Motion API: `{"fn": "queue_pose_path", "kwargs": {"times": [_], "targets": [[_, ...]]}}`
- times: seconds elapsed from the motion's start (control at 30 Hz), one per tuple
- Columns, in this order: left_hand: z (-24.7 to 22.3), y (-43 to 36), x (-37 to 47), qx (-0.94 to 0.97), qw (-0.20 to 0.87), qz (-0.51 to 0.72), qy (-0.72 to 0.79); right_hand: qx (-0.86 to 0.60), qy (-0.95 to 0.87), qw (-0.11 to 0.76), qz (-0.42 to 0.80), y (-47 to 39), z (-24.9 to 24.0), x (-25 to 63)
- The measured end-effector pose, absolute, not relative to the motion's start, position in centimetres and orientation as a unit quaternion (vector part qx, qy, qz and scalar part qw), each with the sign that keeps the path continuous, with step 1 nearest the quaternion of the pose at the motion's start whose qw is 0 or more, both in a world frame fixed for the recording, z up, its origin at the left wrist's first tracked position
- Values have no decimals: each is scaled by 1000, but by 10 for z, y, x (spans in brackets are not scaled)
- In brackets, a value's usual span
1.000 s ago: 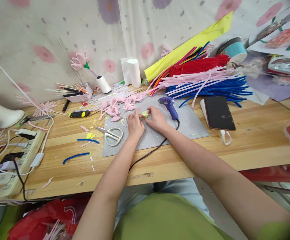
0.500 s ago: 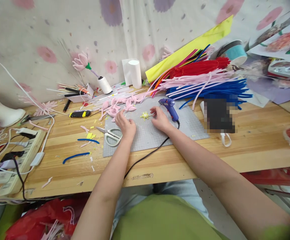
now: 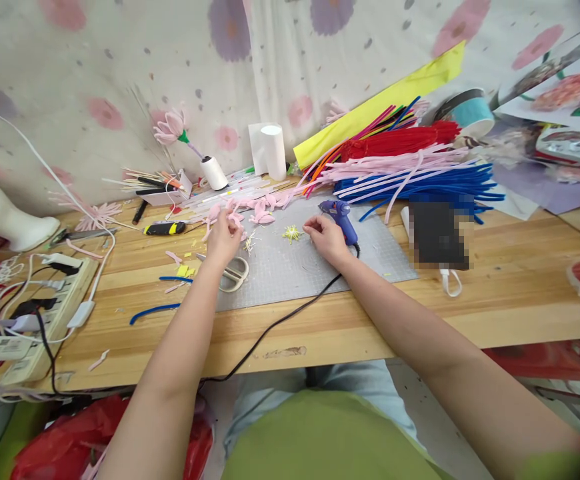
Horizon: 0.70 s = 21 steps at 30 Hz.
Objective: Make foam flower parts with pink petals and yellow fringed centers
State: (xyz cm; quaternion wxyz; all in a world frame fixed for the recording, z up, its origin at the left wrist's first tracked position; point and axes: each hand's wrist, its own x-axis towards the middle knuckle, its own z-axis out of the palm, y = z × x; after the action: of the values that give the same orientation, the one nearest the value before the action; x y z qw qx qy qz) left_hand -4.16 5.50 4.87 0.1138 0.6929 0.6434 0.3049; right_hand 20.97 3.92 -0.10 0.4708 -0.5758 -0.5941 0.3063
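Observation:
My left hand [image 3: 223,239] is over the pile of pink fuzzy petal pieces [image 3: 263,212] on the grey cutting mat [image 3: 280,277]. Its fingers are curled together, and what is between them, if anything, is hidden. Just right of it lies a pale bundle of thin strands [image 3: 250,243]. My right hand [image 3: 326,239] has its thumb and fingertips pinched, with no clear object showing in them. Beside those fingertips rests a yellow starburst of thin strands [image 3: 292,233]. A purple hot glue gun [image 3: 341,219] lies behind the right hand. Scissors [image 3: 235,275] sit partly under the left wrist.
Bundles of red [image 3: 395,141], pink and blue pipe cleaners [image 3: 420,180] lie at the back right. A box cutter [image 3: 165,228] and a power strip [image 3: 65,320] are on the left. The glue gun's black cable [image 3: 280,322] crosses the table's front edge. A pink flower [image 3: 170,127] stands behind.
My left hand has moved left from the mat's middle onto the pink petal pieces, uncovering the pale strand bundle. My right hand has shifted slightly, its fingers still beside the yellow starburst.

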Motion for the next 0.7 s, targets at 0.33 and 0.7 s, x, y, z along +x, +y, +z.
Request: {"fn": "queue_pose_path", "kwargs": {"times": [0.33, 0.7], "targets": [[39, 56, -37, 807, 32, 132, 574, -606, -679, 345, 230, 36, 13, 225], [32, 58, -37, 785, 27, 173, 594, -556, -751, 281, 220, 24, 20, 197]]}}
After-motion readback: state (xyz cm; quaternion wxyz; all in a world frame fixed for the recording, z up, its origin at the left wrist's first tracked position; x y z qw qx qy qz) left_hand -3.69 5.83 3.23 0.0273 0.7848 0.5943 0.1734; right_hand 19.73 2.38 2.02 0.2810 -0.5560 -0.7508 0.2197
